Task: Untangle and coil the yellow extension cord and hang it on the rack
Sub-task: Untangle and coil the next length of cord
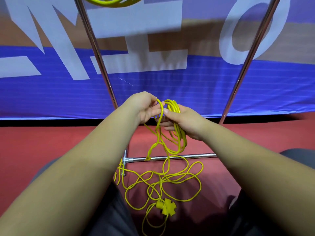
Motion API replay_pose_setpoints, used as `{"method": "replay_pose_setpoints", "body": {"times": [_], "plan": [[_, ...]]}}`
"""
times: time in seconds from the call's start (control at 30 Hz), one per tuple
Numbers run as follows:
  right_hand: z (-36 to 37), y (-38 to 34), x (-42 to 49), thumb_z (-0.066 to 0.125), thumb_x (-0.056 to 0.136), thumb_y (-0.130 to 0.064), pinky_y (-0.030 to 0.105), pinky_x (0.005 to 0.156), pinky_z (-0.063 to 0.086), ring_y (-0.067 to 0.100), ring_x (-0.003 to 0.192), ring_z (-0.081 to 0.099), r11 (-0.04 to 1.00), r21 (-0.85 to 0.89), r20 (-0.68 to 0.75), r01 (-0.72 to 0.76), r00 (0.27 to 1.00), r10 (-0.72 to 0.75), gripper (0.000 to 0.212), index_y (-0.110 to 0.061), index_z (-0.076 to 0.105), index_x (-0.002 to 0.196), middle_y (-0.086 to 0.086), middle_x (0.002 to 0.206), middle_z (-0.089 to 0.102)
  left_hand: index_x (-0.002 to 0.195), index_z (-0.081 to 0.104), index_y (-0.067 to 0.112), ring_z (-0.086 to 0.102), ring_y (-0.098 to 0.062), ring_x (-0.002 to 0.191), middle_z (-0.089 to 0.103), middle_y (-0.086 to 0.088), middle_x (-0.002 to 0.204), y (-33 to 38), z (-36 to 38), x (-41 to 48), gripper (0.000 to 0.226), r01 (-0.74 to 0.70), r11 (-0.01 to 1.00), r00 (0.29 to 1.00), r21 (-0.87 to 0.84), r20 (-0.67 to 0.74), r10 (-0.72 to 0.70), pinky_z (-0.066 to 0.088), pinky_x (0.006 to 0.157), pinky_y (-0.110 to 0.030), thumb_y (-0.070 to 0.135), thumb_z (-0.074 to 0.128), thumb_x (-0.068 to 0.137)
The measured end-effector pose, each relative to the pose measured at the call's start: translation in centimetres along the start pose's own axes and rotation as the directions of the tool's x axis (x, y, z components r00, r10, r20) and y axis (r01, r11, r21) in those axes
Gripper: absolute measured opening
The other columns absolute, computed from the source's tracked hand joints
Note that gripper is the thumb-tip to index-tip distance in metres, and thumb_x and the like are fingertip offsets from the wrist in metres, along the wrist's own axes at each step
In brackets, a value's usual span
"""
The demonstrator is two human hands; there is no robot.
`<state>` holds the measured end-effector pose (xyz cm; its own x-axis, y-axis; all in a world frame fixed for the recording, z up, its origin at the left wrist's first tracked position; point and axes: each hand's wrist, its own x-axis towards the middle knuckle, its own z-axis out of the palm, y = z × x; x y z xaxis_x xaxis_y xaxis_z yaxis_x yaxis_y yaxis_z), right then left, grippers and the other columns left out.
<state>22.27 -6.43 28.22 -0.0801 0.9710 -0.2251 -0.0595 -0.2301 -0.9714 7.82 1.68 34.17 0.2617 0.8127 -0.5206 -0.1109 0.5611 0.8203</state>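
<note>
Rack [98, 53]: stood behind, ready for the coil
Left hand [144, 108]: pinched one loop of yellow extension cord [176, 106] to pass across
Socket end [164, 207]: lay tangled on the floor [51, 142]
Right hand [185, 124]: gripped gathered loops to keep them together

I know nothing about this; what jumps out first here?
At the centre, the right hand holds looped turns of the yellow extension cord while the left hand pinches one strand beside it. The rest of the cord sprawls tangled on the red floor below, ending in a cross-shaped socket block. Behind rise the shiny poles of the rack against a blue banner with big white letters.
</note>
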Motion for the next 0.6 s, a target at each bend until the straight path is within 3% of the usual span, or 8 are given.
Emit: {"method": "replay_pose_setpoints", "body": {"times": [0.1, 0.2, 0.27, 0.37, 0.43, 0.5, 0.6], "plan": [[0.6, 0.2, -0.2, 0.062, 0.107, -0.033, 0.035, 0.096, 0.06, 0.02, 0.106, 0.076, 0.999, -0.028, 0.03, 0.035, 0.999, -0.035, 0.027, -0.023, 0.063, 0.133, 0.008, 0.115, 0.08, 0.097, 0.051, -0.002, 0.071, -0.023, 0.078, 0.052, -0.01, 0.086, 0.2, -0.2, 0.1, 0.014, 0.03, 1.0, 1.0, 0.009, 0.005, -0.03, 0.063, 0.062, -0.042, 0.001, 0.042, 0.107], [0.7, 0.0, -0.3, 0.066, 0.105, -0.025, 0.043, 0.094, 0.062, 0.03, 0.102, 0.077, 0.999, 0.043, -0.008, 0.026, 1.0, -0.026, 0.016, -0.02, 0.065, 0.12, 0.012, 0.103, 0.079, 0.104, 0.058, -0.002, 0.075, -0.024, 0.085, 0.063, -0.009, 0.09, 0.1, -0.7, 0.8, 0.011, -0.03, 0.997, 0.999, 0.068, -0.021, 0.031, 0.065, 0.067, -0.039, 0.006, 0.05, 0.106], [0.7, -0.2, -0.4, 0.069, 0.103, -0.019, 0.048, 0.091, 0.064, 0.033, 0.095, 0.078, 0.996, 0.089, -0.051, 0.011, 0.999, -0.007, 0.013, -0.017, 0.064, 0.115, 0.013, 0.093, 0.076, 0.105, 0.064, 0.002, 0.078, -0.025, 0.083, 0.071, -0.011, 0.094, 0.2, -1.2, 1.2, 0.013, -0.114, 0.967, 0.989, 0.227, -0.066, 0.132, 0.064, 0.066, -0.038, 0.011, 0.055, 0.104], [0.6, -0.7, -0.5, 0.069, 0.102, -0.013, 0.051, 0.085, 0.065, 0.03, 0.081, 0.077, 0.984, 0.177, -0.138, 0.012, 0.99, 0.012, 0.008, -0.014, 0.062, 0.103, 0.013, 0.085, 0.073, 0.1, 0.07, 0.005, 0.076, -0.021, 0.072, 0.077, -0.012, 0.093, 0.4, -1.8, 0.6, 0.02, -0.127, 0.796, 0.979, 0.592, -0.055, 0.197, 0.063, 0.06, -0.033, 0.018, 0.056, 0.101], [0.3, -1.1, -0.6, 0.067, 0.103, -0.011, 0.048, 0.078, 0.066, 0.028, 0.074, 0.076, 0.97, 0.239, -0.205, 0.042, 0.979, 0.008, 0.007, -0.012, 0.062, 0.098, 0.011, 0.08, 0.071, 0.101, 0.07, 0.006, 0.077, -0.023, 0.076, 0.079, -0.011, 0.091, 0.1, -2.2, -0.2, 0.022, -0.032, 0.685, 0.999, 0.728, 0.019, 0.027, 0.063, 0.066, -0.034, 0.019, 0.053, 0.1], [-0.2, -1.6, -0.7, 0.066, 0.103, -0.01, 0.043, 0.071, 0.067, 0.025, 0.069, 0.074, 0.954, 0.291, -0.266, 0.069, 0.964, 0.011, 0.006, -0.009, 0.064, 0.097, 0.01, 0.077, 0.07, 0.105, 0.069, 0.008, 0.078, -0.024, 0.091, 0.08, -0.01, 0.099, -1.0, -2.7, -0.9, 0.018, -0.011, 0.563, 0.969, 0.826, 0.148, -0.198, 0.061, 0.077, -0.035, 0.017, 0.053, 0.102], [-1.2, -2.5, -0.9, 0.068, 0.101, -0.011, 0.038, 0.062, 0.064, 0.023, 0.064, 0.073, 0.932, 0.351, -0.328, 0.088, 0.944, 0.035, 0.007, -0.005, 0.067, 0.099, 0.009, 0.074, 0.071, 0.113, 0.071, 0.021, 0.068, -0.009, 0.104, 0.075, 0.006, 0.114, -3.7, -3.5, 0.0, 0.02, -0.301, 0.389, 0.869, 0.87, 0.419, -0.265, 0.054, 0.086, -0.033, 0.008, 0.066, 0.098]]}}
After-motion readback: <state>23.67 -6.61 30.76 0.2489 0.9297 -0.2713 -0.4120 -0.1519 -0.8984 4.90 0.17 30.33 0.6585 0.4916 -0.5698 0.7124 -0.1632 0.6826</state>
